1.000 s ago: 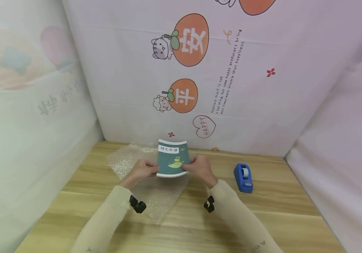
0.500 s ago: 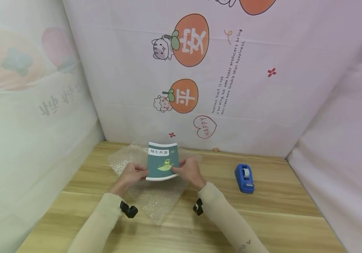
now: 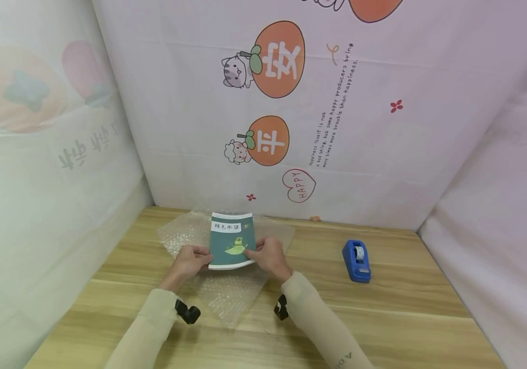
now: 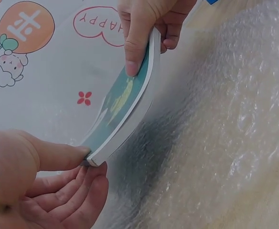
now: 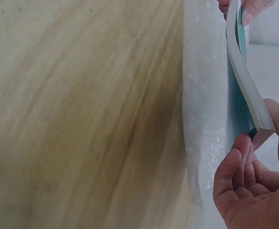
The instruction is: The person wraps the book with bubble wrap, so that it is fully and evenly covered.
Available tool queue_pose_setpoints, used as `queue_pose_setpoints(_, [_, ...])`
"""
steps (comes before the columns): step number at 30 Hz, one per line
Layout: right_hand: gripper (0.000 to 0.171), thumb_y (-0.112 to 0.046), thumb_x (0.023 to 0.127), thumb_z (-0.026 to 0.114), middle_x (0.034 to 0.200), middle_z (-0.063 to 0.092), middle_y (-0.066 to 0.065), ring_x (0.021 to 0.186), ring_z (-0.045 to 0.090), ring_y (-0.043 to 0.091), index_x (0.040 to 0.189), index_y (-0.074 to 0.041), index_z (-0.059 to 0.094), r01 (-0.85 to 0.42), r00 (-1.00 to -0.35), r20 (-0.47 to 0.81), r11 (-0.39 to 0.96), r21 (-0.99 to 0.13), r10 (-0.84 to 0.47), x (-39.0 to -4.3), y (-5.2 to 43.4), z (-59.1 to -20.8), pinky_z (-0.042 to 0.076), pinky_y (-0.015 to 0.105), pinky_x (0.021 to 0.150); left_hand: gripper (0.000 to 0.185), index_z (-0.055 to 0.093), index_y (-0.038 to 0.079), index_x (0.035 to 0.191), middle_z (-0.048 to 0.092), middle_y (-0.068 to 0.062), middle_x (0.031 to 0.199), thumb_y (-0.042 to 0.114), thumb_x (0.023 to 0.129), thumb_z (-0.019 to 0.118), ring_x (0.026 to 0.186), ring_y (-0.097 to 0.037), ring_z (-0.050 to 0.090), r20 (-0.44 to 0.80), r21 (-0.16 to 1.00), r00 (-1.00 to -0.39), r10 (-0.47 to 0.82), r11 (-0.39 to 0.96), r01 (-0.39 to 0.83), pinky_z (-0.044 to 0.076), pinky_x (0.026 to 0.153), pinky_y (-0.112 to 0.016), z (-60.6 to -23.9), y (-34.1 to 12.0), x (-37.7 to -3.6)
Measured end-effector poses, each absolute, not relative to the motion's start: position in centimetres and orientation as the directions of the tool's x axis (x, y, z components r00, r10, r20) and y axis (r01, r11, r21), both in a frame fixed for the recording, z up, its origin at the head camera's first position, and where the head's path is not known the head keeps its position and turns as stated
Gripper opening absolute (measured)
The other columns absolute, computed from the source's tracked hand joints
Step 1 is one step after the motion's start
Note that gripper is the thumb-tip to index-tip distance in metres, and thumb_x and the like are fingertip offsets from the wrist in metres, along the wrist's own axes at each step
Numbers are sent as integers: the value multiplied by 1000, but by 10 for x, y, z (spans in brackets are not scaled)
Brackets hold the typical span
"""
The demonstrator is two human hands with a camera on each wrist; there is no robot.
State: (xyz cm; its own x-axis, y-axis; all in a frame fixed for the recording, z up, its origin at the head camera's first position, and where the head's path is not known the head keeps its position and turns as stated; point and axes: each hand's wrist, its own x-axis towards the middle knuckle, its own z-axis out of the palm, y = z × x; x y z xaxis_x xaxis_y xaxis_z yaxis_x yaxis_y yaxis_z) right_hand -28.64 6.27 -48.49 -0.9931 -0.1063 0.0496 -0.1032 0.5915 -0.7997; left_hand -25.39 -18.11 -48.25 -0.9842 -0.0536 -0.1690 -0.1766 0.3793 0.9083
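A thin teal booklet point(image 3: 231, 247) with a white title strip is held just above a sheet of clear bubble wrap point(image 3: 226, 294) spread on the wooden table point(image 3: 406, 312). My left hand point(image 3: 191, 259) pinches its lower left corner between thumb and fingers, and my right hand point(image 3: 266, 254) pinches its lower right corner. In the left wrist view the booklet point(image 4: 125, 112) bows upward between my left hand point(image 4: 58, 183) and my right hand point(image 4: 146, 28). The right wrist view shows the booklet point(image 5: 244, 81) edge-on above the bubble wrap point(image 5: 204, 114), my right hand point(image 5: 254, 181) gripping its corner.
A blue tape dispenser point(image 3: 356, 260) stands on the table to the right of the bubble wrap. Pale printed backdrop sheets point(image 3: 337, 113) wall in the table at the back and both sides. Bare wood lies in front and to the right.
Both hands have carried the booklet to the left and lowered it closer to the bubble wrap. The tape dispenser has not moved.
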Motion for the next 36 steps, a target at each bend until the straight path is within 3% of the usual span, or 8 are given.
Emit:
queue_pose_setpoints(16, [29, -22, 87, 87, 89, 75, 10, 76, 66, 16, 98, 2, 73, -76, -996, 29, 590, -804, -88, -289, 56, -496, 53, 24, 62, 19, 69, -14, 109, 76, -26, 101, 1, 97, 70, 83, -18, 74, -134, 890, -987, -84, 429, -157, 65, 71, -30, -499, -183, -260])
queue_pose_setpoints(27, [30, -25, 87, 87, 85, 74, 9, 71, 60, 14, 90, 0, 72, -60, -997, 13, 627, -777, -79, -293, 55, -503, 47, 21, 59, 18, 72, -15, 105, 77, -25, 99, 0, 94, 72, 79, -14, 71, -119, 888, -988, -95, 435, -149, 63, 68, -26, -504, -184, -264])
queue_pose_setpoints(32, [30, -26, 86, 88, 76, 69, 5, 66, 55, 13, 81, -2, 70, -68, -997, 28, 651, -756, -72, -293, 54, -502, 43, 21, 56, 19, 74, -13, 105, 75, -26, 105, 1, 93, 75, 78, -13, 71, -121, 864, -987, -106, 478, -158, 62, 67, -24, -500, -182, -264])
queue_pose_setpoints(36, [34, -27, 86, 88, 68, 63, 1, 60, 51, 12, 73, -2, 70, -63, -997, 14, 671, -738, -78, -294, 53, -502, 40, 21, 52, 15, 76, -10, 99, 77, -22, 100, 3, 90, 78, 72, -13, 71, -105, 825, -986, -126, 543, -157, 60, 63, -22, -494, -181, -263])
